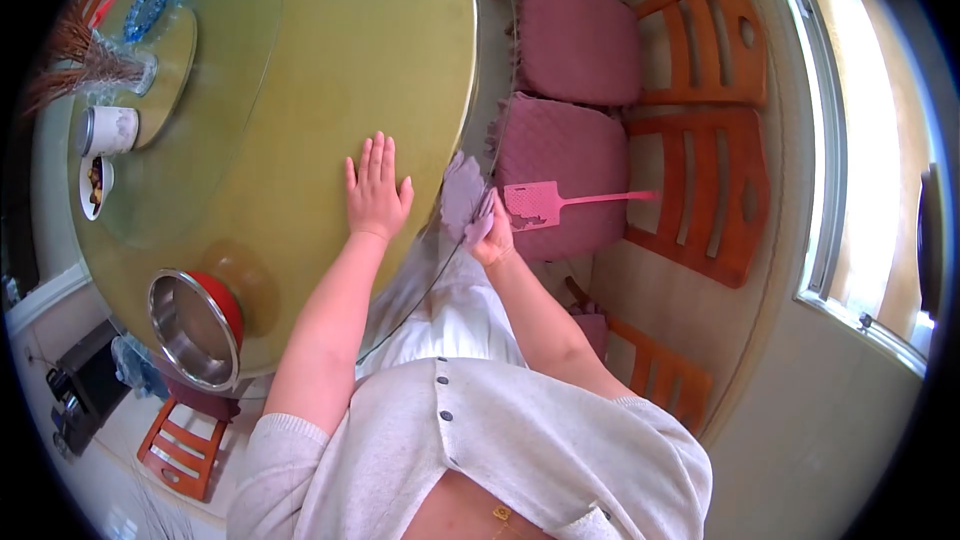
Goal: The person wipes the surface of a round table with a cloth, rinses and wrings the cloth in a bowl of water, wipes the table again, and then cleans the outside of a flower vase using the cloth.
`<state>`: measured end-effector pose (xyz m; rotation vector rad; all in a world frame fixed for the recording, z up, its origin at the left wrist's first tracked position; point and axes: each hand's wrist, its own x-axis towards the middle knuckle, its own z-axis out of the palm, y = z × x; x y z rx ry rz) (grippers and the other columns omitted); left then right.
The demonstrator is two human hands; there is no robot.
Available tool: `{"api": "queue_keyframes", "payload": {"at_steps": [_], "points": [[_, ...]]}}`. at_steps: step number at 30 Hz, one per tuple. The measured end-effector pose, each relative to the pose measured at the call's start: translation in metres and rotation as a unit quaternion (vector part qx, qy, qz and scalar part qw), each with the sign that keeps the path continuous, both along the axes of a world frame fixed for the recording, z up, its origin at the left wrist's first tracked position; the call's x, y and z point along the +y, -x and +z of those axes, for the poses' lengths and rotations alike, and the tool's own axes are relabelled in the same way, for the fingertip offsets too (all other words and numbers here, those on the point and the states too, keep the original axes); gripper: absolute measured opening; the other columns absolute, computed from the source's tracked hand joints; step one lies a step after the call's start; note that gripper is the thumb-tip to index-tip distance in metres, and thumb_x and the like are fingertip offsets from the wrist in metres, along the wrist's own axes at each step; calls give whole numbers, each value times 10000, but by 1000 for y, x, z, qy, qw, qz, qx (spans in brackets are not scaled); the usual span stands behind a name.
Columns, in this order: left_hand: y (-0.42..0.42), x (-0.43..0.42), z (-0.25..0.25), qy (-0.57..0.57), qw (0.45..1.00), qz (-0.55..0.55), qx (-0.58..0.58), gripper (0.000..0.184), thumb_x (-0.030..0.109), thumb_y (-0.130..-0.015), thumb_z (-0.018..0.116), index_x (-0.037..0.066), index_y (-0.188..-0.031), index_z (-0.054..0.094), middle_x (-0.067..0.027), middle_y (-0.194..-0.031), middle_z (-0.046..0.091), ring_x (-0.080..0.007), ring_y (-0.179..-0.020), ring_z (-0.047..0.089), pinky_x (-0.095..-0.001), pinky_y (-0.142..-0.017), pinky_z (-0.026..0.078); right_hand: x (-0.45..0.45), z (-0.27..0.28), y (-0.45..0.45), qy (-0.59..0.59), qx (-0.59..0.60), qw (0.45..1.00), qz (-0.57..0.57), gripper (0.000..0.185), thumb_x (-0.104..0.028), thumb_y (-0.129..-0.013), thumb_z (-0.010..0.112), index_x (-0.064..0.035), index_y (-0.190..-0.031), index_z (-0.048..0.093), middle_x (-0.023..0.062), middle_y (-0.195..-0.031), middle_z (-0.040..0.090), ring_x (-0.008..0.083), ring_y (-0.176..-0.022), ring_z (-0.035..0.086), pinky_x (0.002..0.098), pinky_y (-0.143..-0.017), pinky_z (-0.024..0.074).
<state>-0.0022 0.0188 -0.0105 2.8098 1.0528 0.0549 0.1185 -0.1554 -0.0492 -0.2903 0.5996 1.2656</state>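
Note:
My left hand lies palm down on the yellow-green round table, fingers stretched out, holding nothing. At the table's edge, my right hand has its fingers closed on a greyish-purple cloth. The cloth is bunched, and its upper part rests against the rim. Just right of this hand, a pink fly swatter lies on the seat of a chair.
Mauve-cushioned wooden chairs line the right side. On the table stand a steel bowl with a red outside, a white dish, a white canister, a vase of dried stalks and a blue glass dish.

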Motion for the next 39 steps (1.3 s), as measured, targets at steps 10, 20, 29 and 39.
{"api": "queue_keyframes", "payload": {"at_steps": [10,20,29,39], "points": [[2,-2,-1,10,1000,-4,-18,708,346,-893,502,90,-1505,256,-76,-1582,222,-235,-1459,209,-487,-1183,133,-49,-3,66,5,109,981,158,521,-453,-1008,382,-65,-1319,538,108,-1305,586,281,-1192,558,434,-1047,422],[-2,3,4,21,1000,1,12,730,352,-884,504,82,-1510,244,-79,-1587,210,-230,-1464,196,-483,-1187,132,30,25,-45,166,-97,972,135,598,-545,-983,377,-58,-1278,562,131,-1238,616,309,-1141,582,444,-1017,444],[0,3,3,50,999,6,18,746,356,-872,512,87,-1513,240,-84,-1590,201,-235,-1467,186,-494,-1188,109,88,9,-133,182,-165,965,96,599,-558,-974,390,-51,-1226,588,135,-1203,633,316,-1089,604,478,-962,474],[-3,3,9,50,999,5,20,750,330,-868,517,76,-1513,229,-89,-1590,198,-246,-1467,188,-492,-1188,109,128,4,-178,217,-240,945,51,463,-454,-992,434,-91,-1236,587,104,-1195,632,314,-1104,595,477,-950,485]]}}
